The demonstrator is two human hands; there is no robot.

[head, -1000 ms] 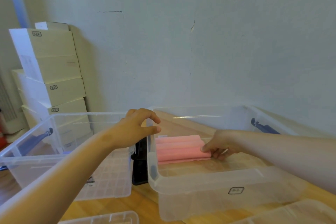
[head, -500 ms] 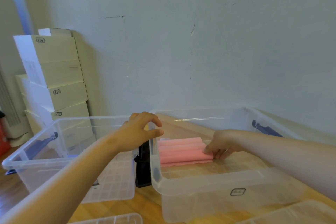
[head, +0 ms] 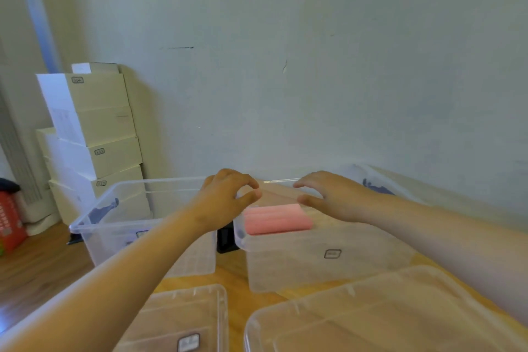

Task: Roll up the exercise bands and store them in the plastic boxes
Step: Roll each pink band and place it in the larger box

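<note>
Above the box (head: 288, 268) holding pink bands (head: 276, 219), left hand (head: 223, 203) and right hand (head: 335, 196) hover.

Two clear plastic boxes (head: 328, 268), two loose lids (head: 400, 311), perhaps four rolled pink bands (head: 277, 218), two hands (head: 225, 200).

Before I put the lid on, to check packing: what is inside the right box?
Rolled pink bands lie at the left end of the box. The right hand above hides part of the far floor; nothing else shows.
</note>
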